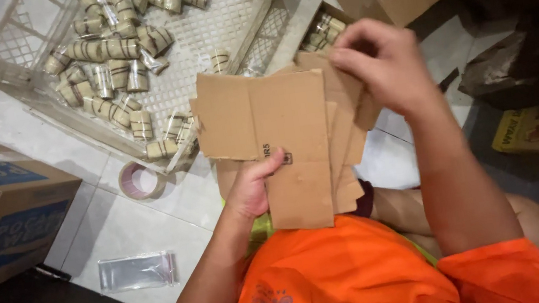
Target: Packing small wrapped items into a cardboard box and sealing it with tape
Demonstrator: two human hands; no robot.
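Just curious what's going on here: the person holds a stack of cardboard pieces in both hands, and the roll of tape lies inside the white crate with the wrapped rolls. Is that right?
Not quite. The tape lies on the floor tiles outside the crate, just below its near edge, as the head view shows. The rest holds: the left hand and right hand both hold the cardboard pieces, and the wrapped rolls lie in the crate.

Your hands hold plain brown cardboard pieces (293,141), one bearing a small dark printed mark. Your shirt (358,280) is bright orange with a faint darker print. The crate (252,27) is white, latticed plastic, and the wrapped rolls (104,51) in it are beige with dark stripes. You have a tape roll (140,180) of pale brown on the white tiled floor (132,227), a clear bag (137,272) with a reddish edge, and a brown box (4,210) printed blue.
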